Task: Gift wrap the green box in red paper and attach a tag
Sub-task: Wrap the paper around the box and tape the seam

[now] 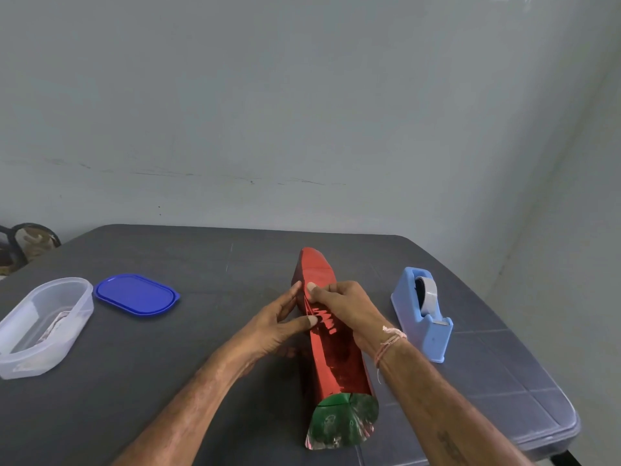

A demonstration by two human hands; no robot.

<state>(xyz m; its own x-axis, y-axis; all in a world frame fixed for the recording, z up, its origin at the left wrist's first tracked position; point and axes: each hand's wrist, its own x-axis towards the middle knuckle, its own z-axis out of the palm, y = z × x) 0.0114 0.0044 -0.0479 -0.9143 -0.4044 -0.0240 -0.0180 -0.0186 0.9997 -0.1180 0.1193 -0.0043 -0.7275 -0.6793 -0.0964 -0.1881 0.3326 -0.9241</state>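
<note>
Wrap looks abt halfway, judging by how things lie: red paper (331, 351) already rolled round the green box (339, 410) as a long tube lying mid-table (174, 371), running from near the person out toward the wall; near end not yet folded, paper mouth flares open w/ the box's green face and its reflections showing inside; far end looks tucked to a blunt point, tho I can't tell if taped; no tag seen on the parcel, so end folds, taping and tag are prob all left. Paper is shiny foil, creased and glinting along the top where the seam seems to run. Left hand (275, 326) has thumb and fingertips closed on the paper's left side at the seam; right hand (346, 306) curls over the top, thumb pressing the overlap down; both grip the paper. Blue tape dispenser (421, 314) sits just right of the parcel, unused; clear tub (43, 326) and its blue lid (136, 293) lie well apart at left; tub contents too blurred to tell.
</note>
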